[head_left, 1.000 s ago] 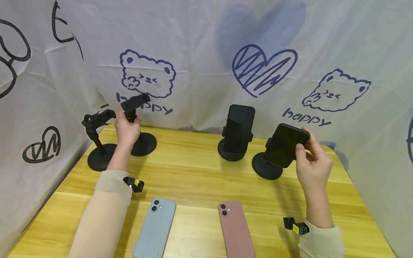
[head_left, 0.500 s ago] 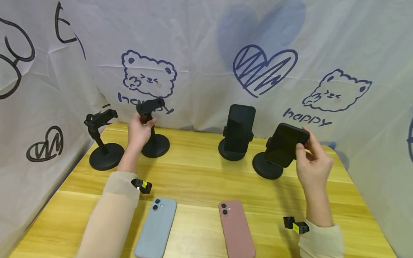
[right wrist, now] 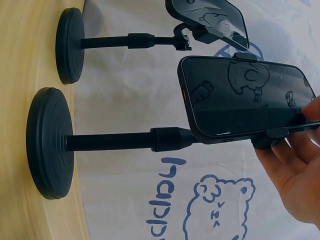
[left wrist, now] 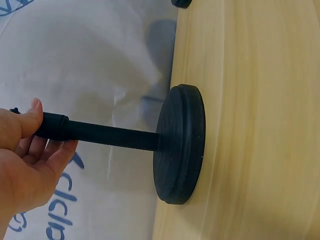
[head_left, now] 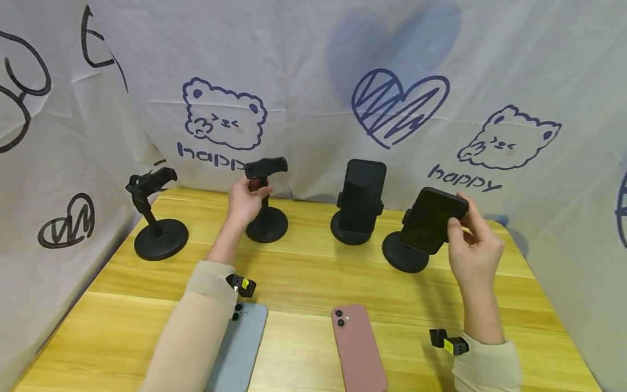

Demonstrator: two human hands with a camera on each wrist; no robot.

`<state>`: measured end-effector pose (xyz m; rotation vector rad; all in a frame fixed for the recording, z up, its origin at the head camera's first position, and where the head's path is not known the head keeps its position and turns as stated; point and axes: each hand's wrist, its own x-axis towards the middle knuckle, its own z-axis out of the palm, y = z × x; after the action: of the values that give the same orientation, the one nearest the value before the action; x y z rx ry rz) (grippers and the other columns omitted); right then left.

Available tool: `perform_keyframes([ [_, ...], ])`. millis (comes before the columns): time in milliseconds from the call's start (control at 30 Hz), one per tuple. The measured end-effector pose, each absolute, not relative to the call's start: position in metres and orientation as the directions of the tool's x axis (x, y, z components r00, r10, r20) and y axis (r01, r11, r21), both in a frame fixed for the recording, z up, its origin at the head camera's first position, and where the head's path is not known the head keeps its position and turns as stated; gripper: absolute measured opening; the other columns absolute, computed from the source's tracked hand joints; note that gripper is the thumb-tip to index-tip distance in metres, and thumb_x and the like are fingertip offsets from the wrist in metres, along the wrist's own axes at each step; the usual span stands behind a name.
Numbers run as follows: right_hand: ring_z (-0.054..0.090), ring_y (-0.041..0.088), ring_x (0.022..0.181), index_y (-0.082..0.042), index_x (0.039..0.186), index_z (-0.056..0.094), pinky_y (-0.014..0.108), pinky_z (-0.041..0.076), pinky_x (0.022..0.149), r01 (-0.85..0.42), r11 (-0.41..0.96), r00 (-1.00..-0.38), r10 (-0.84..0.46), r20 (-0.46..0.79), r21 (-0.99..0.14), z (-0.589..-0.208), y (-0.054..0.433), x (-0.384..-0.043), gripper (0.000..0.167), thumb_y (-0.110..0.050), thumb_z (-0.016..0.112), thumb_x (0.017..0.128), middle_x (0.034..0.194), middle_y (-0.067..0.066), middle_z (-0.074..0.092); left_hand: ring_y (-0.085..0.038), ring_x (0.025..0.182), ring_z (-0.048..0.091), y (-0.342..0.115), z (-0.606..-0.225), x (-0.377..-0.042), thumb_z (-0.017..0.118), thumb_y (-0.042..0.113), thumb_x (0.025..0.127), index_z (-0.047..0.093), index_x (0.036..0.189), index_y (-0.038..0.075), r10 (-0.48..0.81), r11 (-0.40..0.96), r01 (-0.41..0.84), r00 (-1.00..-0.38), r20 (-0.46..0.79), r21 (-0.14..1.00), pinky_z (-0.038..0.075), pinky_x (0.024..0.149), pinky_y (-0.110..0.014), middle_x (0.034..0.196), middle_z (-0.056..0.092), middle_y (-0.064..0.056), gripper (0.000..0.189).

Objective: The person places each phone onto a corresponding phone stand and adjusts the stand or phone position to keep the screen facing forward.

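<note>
Half of the four stands carry phones. One black smartphone (head_left: 362, 196) sits clamped in the inner right-hand stand (head_left: 345, 234), with no hand on it. The right hand (head_left: 475, 242) has its grip pinched on the edge of another black smartphone (head_left: 426, 220), which sits in the outer right-hand stand (head_left: 404, 258); whether that clamp is fully tight is hard to tell. The left hand's (head_left: 246, 202) grip is closed round the post of a phoneless stand (head_left: 266, 226), and the far-left stand (head_left: 160, 242) is bare too. The light blue smartphone (head_left: 249, 332) and pink smartphone (head_left: 359, 343), lying back-up on the counter (head_left: 299, 272), seem left to mount.
</note>
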<state>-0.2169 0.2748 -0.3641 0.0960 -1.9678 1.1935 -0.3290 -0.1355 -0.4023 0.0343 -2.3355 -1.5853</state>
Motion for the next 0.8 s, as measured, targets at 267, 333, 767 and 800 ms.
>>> perform_keyframes([
  [267, 0.066, -0.005, 0.089, -0.012, 0.135, 0.071, 0.006, 0.052, 0.076, -0.439, 0.551, -0.67, 0.326, 0.667, -0.71, -0.363, 0.274, -0.216, 0.043, 0.003, 0.062, 0.096, 0.113, -0.004, 0.073, -0.035, 0.099, 0.068, -0.112, -0.403, -0.333, 0.072, 0.005, 0.098, 0.07, 0.112, -0.006, -0.071, 0.361, 0.242, -0.956, 0.286, 0.9, 0.055, 0.089, -0.042, 0.109, 0.072, -0.024, 0.018],
  [333, 0.066, -0.005, 0.089, -0.012, 0.135, 0.071, 0.006, 0.052, 0.076, -0.438, 0.55, -0.672, 0.325, 0.665, -0.711, -0.363, 0.274, -0.216, 0.043, 0.003, 0.062, 0.096, 0.113, -0.006, 0.072, -0.035, 0.1, 0.07, -0.106, -0.403, -0.333, 0.072, 0.004, 0.098, 0.07, 0.111, -0.006, -0.039, 0.348, 0.259, -0.956, 0.29, 0.901, 0.056, 0.091, -0.043, 0.109, 0.072, -0.024, 0.017],
  [767, 0.065, -0.006, 0.088, -0.008, 0.134, 0.071, 0.006, 0.051, 0.075, -0.443, 0.558, -0.664, 0.322, 0.675, -0.702, -0.363, 0.274, -0.217, 0.042, 0.006, 0.061, 0.095, 0.115, 0.015, 0.074, -0.033, 0.104, 0.07, -0.073, -0.406, -0.337, 0.071, 0.007, 0.1, 0.071, 0.114, -0.004, 0.087, 0.33, 0.271, -0.963, 0.257, 0.904, 0.057, 0.095, -0.043, 0.112, 0.072, -0.019, 0.018],
  [800, 0.065, -0.006, 0.088, -0.008, 0.134, 0.071, 0.006, 0.051, 0.075, -0.444, 0.557, -0.663, 0.322, 0.675, -0.702, -0.363, 0.274, -0.216, 0.043, 0.006, 0.061, 0.095, 0.115, 0.014, 0.074, -0.033, 0.105, 0.069, -0.071, -0.406, -0.338, 0.071, 0.008, 0.1, 0.071, 0.115, -0.003, 0.092, 0.326, 0.267, -0.964, 0.25, 0.907, 0.057, 0.095, -0.043, 0.112, 0.072, -0.019, 0.018],
])
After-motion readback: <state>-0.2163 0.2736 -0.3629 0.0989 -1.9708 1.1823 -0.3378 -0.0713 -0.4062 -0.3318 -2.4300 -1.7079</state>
